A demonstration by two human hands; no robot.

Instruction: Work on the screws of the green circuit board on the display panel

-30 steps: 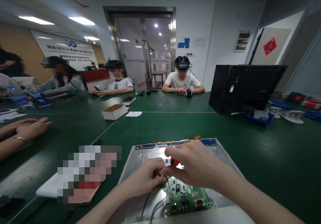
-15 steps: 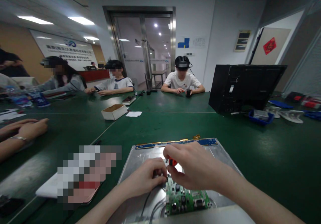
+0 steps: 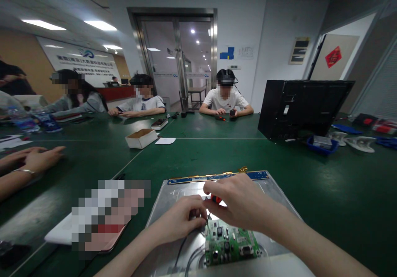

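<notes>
In the head view, the person bends to a green circuit board (image 3: 229, 246) that lies on the back of a flat metal panel (image 3: 166, 204), itself resting on the green table (image 3: 211, 155). The right hand (image 3: 238, 200) arches over the board's far edge, thumb and forefinger pinching the red-and-black handle of what looks like a screwdriver (image 3: 214, 199). The handle sits between those fingertips, partly covered by them, and a thin dark shaft runs down from it toward the board's far left corner. The left hand (image 3: 188, 215) is just beside that corner, its fingers curled in toward the thumb; whether they pinch the shaft, the board's edge or a wire cannot be told.

The step in hand seems to be turning a fastening at that corner, though the tip is too small to make out, and so is whether it tightens or loosens. The next move probably calls for an upright shaft, a seated tip and small turns of the right fingers while the left ones steady the spot. A slip could scrape the parts on the board.

The board's near part lies below the right hand, clear of its fingers. A dark cable (image 3: 180, 250) and grey wires (image 3: 194, 258) lie on the panel to the board's left, and a blue strip (image 3: 186, 180) runs along the panel's far edge.
</notes>
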